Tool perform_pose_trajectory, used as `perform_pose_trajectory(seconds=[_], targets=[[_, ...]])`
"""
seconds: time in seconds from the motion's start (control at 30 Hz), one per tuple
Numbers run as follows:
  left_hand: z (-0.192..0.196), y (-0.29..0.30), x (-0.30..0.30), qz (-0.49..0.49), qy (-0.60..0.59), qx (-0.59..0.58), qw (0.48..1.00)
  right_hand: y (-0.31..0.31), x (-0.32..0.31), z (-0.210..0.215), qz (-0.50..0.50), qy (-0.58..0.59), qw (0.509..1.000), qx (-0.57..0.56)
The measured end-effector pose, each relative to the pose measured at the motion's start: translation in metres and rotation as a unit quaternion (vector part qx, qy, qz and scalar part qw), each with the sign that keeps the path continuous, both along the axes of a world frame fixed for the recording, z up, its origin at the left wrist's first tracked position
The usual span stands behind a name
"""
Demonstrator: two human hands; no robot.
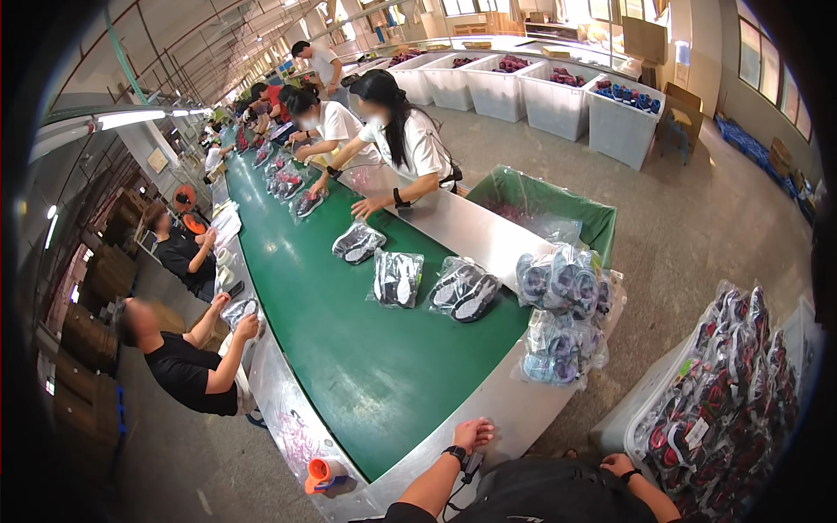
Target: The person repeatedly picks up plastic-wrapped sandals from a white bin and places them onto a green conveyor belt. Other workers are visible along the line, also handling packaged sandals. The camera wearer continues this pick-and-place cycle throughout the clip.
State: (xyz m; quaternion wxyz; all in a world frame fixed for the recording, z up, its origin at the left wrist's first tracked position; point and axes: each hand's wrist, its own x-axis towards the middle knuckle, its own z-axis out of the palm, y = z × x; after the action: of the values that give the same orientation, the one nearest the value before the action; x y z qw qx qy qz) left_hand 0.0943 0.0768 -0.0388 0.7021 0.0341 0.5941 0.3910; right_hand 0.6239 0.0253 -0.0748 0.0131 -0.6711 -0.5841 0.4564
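Note:
My left hand [472, 432], with a dark watch on its wrist, rests with curled fingers on the metal rim [418, 475] at the near end of a green conveyor belt [366, 366]; it holds nothing. My right hand [616, 464], wearing a dark wristband, lies flat on my black clothing beside a white bin [621, 420] heaped with bagged shoes. Three clear bags of shoes [465, 289] lie on the belt ahead. A pile of bagged blue shoes [562, 314] sits on the metal end at the right.
An orange tape dispenser [322, 473] stands on the rim to my left. Seated people in black [187, 370] work along the belt's left side, and people in white shirts [410, 144] along its right. A green-lined bin [540, 202] and white crates [558, 100] stand beyond.

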Motion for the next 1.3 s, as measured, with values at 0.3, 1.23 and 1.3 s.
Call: perform_pose_trajectory(seconds=[0.3, 1.23, 1.3], targets=[[0.011, 0.005, -0.003, -0.013, 0.002, -0.026, 1.000, -0.004, 0.003, 0.011, -0.009, -0.023, 1.000, -0.005], [0.047, 0.358, -0.116, -0.164, 0.647, 0.266, 0.695, -0.069, -0.013, 0.099, -0.208, -0.044, 0.976, -0.049], [0.047, 0.378, -0.116, -0.231, 0.705, 0.219, 0.634, -0.076, -0.021, 0.116, -0.235, -0.026, 0.970, -0.055]])
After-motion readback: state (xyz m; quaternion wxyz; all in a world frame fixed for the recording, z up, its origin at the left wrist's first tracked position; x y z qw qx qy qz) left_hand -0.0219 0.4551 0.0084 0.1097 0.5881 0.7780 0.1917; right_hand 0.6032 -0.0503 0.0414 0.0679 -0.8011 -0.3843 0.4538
